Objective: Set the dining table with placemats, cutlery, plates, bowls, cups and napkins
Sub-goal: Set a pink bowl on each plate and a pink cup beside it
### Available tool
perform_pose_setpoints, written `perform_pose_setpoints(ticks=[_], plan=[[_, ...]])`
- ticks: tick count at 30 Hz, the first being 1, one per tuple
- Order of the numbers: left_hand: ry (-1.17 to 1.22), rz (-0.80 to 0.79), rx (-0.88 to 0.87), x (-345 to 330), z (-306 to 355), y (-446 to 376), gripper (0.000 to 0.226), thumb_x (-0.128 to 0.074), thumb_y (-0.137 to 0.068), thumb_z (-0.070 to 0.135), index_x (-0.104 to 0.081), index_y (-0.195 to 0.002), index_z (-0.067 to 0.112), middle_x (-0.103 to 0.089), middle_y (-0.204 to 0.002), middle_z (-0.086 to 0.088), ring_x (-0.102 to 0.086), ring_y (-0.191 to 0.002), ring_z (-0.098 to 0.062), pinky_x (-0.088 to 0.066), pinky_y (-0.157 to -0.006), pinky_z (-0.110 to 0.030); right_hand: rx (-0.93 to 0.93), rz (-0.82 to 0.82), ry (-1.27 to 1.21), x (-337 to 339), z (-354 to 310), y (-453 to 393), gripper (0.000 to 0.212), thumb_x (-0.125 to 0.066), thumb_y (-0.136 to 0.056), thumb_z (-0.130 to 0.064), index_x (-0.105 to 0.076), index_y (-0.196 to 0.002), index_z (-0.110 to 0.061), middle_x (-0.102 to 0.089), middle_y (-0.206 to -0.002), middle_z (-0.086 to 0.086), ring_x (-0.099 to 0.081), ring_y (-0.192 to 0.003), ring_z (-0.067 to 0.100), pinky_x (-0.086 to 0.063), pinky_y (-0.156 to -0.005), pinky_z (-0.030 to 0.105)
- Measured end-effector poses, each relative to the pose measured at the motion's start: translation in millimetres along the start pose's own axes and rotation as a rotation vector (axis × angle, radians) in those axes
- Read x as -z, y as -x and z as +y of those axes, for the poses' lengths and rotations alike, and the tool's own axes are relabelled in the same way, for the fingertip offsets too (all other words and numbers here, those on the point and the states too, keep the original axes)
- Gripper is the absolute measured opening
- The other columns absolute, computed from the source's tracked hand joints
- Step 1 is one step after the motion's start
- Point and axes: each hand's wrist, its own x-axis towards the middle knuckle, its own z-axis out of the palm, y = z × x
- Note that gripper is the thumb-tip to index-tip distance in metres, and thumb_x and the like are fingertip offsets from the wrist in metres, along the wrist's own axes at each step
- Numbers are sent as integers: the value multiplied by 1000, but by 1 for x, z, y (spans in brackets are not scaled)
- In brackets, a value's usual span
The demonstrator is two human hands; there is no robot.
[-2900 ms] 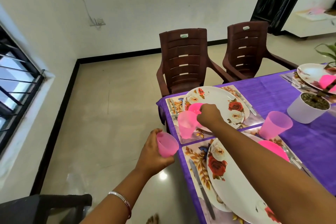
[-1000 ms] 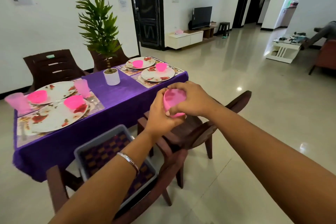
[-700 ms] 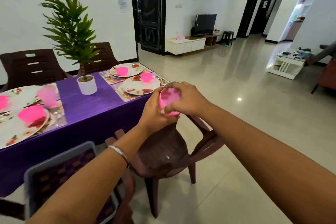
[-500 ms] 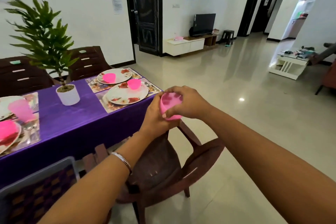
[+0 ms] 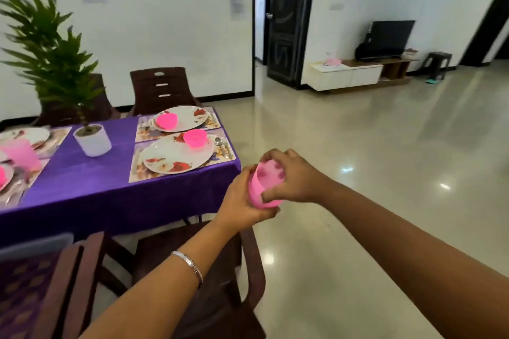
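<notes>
Two hands met around a pink cup (image 5: 265, 188) at centre frame, over the floor and off the right edge of the counter (image 5: 91, 192). The left hand (image 5: 242, 202) cupped it from below, its fingers curled round the wall. The right hand (image 5: 293, 177) came over the top, fingers (image 5: 271, 155) hooked over the rim, thumb on the side. On the counter at left of centre sat two floral plates (image 5: 176, 155), each carrying a pink bowl (image 5: 195, 137), beside a potted plant (image 5: 92, 139)

Single head view, looking forward and down past table (image 5: 115, 195) corner, near the hands, room beyond
</notes>
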Motion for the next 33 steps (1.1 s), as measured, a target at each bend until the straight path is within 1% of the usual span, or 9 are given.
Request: perform_pose_setpoints(ticks=[3, 6, 8, 12, 17, 23, 26, 30, 33], plan=[[-31, 97, 48, -27, -2, -20, 90, -92, -54, 34, -41, -128, 36, -55, -121, 12, -57, -110, -7, -50, -84, -16, 56, -69, -26, 19, 31, -26, 76, -84, -62, -35, -46, -128, -31, -42, -114, 3, -52, -97, 18, -46, -76, 24], [-75, 168, 114, -34, -15, -35, 93, -91, -52, 43, -42, -130, 36, -55, -123, 11, -56, -114, -11, -54, -91, -33, 144, -155, -41, 14, 52, -54, 77, -83, -62, -36, -44, -128, -34, -40, -115, 1, -52, -99, 19, -50, -79, 28], [-136, 222, 144, -31, -25, -58, 94, -91, -52, 45, -43, -132, 34, -56, -124, 9, -57, -115, -11, -54, -92, -39, 208, -205, -76, 15, 68, -86, 79, -83, -61, -35, -42, -129, -34, -37, -115, 1, -51, -101, 20, -52, -81, 29], [-211, 283, 147, -20, -46, -115, 90, -90, -56, 43, -43, -132, 30, -54, -126, 8, -55, -117, -11, -53, -93, -38, 307, -250, -124, 22, 93, -161, 80, -82, -63, -34, -40, -131, -33, -36, -117, 1, -50, -104, 22, -52, -85, 32], [-321, 389, 294, -31, -81, -203, 100, -86, -51, 57, -36, -135, 36, -49, -125, 8, -50, -116, -14, -53, -90, -41, 348, -283, -150, 46, 133, -249, 81, -83, -64, -37, -40, -133, -36, -36, -121, -1, -47, -111, 22, -51, -90, 33], [-428, 559, 361, -40, -94, -293, 93, -81, -53, 46, -38, -133, 25, -40, -112, 4, -41, -109, -20, -47, -89, -38, 355, -273, -227, 75, 167, -353, 80, -84, -65, -36, -44, -135, -36, -41, -122, 0, -48, -108, 19, -43, -75, 21], [-450, 687, 426, -32, -115, -325, 91, -87, -56, 40, -39, -132, 27, -41, -114, 5, -39, -110, -20, -45, -86, -36, 425, -229, -314, 82, 175, -410, 77, -85, -65, -33, -49, -133, -32, -46, -119, 1, -52, -100, 16, -39, -68, 12], [-454, 948, 475, -13, -141, -365, 85, -85, -51, 44, -44, -124, 30, -47, -111, 12, -44, -111, -24, -47, -88, -43, 449, -263, -472, 90, 184, -495, 75, -84, -67, -33, -50, -134, -31, -45, -121, 0, -48, -102, 15, -42, -68, 15], [-428, 1105, 554, 4, -153, -383, 84, -91, -55, 38, -43, -124, 32, -48, -119, 6, -41, -117, -26, -45, -91, -44, 471, -322, -457, 83, 190, -548, 78, -84, -67, -32, -48, -135, -30, -40, -124, -3, -44, -106, 14, -38, -67, 14]])
